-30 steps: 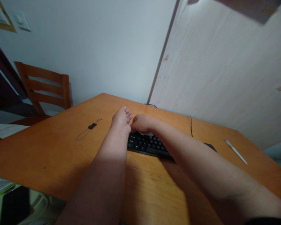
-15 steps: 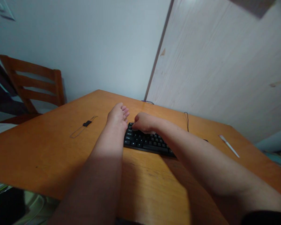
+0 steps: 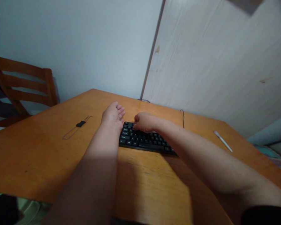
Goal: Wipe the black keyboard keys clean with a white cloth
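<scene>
A black keyboard (image 3: pixel 140 144) lies on the wooden table, its right part hidden under my right forearm. My right hand (image 3: pixel 144 122) is closed, knuckles up, over the upper left keys. A sliver of crumpled white tissue shows beneath it, mostly covered by the palm. At the keyboard's left end is my left hand (image 3: pixel 113 115), palm turned inward with loosely curled fingers apart and nothing in them. Left of that hand lies a wire keycap puller (image 3: pixel 80 124) with a black middle piece.
A white-handled brush (image 3: pixel 223 141) rests on the right side of the table (image 3: pixel 152 181). Behind the keyboard a black cable (image 3: pixel 183 118) runs near the wall. A wooden chair (image 3: pixel 25 81) stands at the far left.
The view has swung right, so the table's things sit further left. My right hand has shifted right along the keys, uncovering the upper left corner. My left hand stays by the keyboard's left end.
</scene>
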`<state>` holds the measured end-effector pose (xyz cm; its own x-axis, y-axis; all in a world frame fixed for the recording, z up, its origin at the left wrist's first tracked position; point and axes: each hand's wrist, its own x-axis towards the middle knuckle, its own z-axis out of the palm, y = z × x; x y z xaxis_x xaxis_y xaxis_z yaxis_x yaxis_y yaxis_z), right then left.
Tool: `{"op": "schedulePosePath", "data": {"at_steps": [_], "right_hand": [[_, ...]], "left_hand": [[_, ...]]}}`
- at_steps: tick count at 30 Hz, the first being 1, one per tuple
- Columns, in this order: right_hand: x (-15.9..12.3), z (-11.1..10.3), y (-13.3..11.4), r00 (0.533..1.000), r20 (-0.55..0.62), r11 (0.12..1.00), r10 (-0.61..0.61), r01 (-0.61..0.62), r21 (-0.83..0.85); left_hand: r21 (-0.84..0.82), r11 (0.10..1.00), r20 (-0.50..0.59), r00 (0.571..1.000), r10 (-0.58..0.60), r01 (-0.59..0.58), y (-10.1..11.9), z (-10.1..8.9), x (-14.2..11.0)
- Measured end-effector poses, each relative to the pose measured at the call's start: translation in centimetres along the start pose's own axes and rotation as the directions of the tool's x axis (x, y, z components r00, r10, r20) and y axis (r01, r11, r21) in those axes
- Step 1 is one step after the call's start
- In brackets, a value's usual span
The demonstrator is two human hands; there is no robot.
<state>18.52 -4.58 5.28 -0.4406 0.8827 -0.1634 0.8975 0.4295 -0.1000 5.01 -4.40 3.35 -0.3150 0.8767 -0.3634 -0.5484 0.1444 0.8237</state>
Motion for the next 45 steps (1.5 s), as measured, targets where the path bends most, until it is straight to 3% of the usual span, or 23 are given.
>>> {"op": "schedulePosePath", "data": {"at_steps": [28,37,45], "right_hand": [[-4.0,0.0,3.7,0.997,-0.058,0.986,-0.052,0.042,-0.162],[-5.6,0.5,5.2,0.989,-0.103,0.983,-0.104,0.086,-0.162],[-6.6,0.8,7.1,0.991,-0.104,0.991,-0.079,0.066,-0.12]], "left_hand": [[0.044,0.999,0.007,1.0,0.022,-0.022,-0.4,0.1,0.7],[0.086,0.996,0.01,1.0,0.021,-0.022,-0.3,0.3,0.5],[0.072,0.997,0.019,1.0,0.024,-0.025,-0.5,0.3,0.7]]}}
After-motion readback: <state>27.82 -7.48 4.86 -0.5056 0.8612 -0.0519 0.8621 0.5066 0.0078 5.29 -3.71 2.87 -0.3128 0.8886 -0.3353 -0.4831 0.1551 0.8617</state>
